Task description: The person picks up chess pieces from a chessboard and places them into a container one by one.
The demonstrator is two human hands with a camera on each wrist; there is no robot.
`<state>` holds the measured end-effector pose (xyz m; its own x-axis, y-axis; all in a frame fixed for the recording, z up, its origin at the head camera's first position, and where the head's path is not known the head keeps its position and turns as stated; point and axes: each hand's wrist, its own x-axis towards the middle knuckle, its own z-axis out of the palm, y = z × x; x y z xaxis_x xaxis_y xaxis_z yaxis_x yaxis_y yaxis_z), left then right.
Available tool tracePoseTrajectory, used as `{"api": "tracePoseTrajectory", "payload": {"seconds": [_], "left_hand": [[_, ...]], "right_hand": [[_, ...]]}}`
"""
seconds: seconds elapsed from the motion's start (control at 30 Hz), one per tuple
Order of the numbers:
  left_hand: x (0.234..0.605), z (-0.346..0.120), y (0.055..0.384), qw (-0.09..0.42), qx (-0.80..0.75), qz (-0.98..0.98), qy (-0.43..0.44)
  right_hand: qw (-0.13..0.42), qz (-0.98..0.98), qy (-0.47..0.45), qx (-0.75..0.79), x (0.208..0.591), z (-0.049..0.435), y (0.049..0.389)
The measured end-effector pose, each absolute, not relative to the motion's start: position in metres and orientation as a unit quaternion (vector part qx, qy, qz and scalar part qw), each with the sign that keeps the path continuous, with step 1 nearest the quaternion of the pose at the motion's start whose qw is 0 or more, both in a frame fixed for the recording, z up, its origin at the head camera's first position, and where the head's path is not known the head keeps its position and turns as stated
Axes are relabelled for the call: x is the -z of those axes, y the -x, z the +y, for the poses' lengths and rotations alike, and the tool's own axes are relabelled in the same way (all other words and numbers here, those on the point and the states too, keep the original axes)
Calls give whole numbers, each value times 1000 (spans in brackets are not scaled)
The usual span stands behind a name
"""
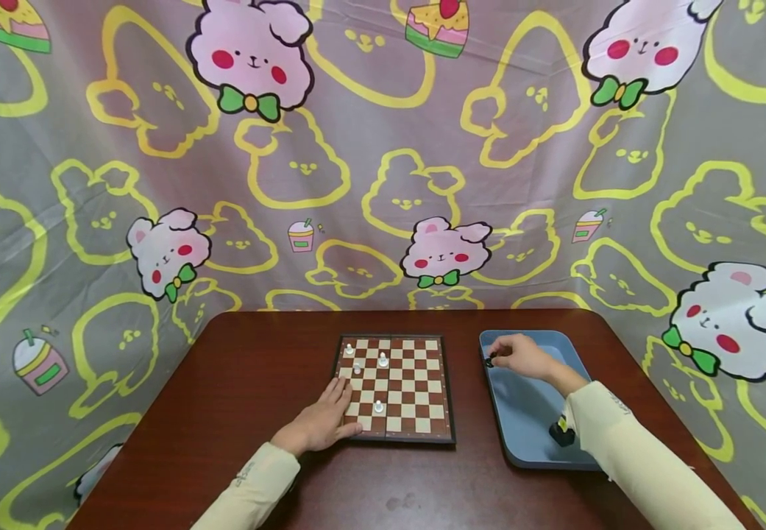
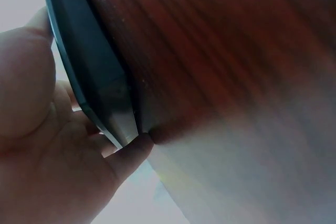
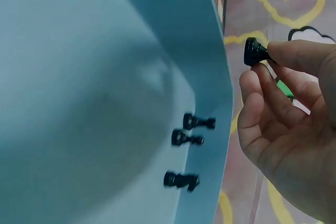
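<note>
My right hand pinches a black chess piece by its upper end between thumb and fingers, base outward. It is at the left rim of a blue tray; the piece's top is hidden by the fingers. Three black pieces stand inside the tray in the right wrist view, among them a black knight. My left hand rests on the near left corner of a brown and cream chessboard, fingers extended over its edge. A white piece stands close to this hand.
More white pieces stand on the board's left half, including a larger one near the fold. The brown table extends left of the board and in front of it. A patterned curtain rises behind the table and along both sides.
</note>
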<state>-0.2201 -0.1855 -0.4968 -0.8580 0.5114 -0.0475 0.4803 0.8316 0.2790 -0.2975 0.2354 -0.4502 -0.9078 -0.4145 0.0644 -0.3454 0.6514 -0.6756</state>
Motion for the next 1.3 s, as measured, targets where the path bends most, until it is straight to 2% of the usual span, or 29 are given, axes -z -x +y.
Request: {"api": "tracePoseTrajectory", "payload": {"seconds": [0.7,1.3], "left_hand": [[498,-185,220,58,-131,956,-257],[500,-186,221,62,-130,957,-254]], "right_hand": [[79,916,194,341,460,267,293],[82,920,171,344,463,274,286]]}}
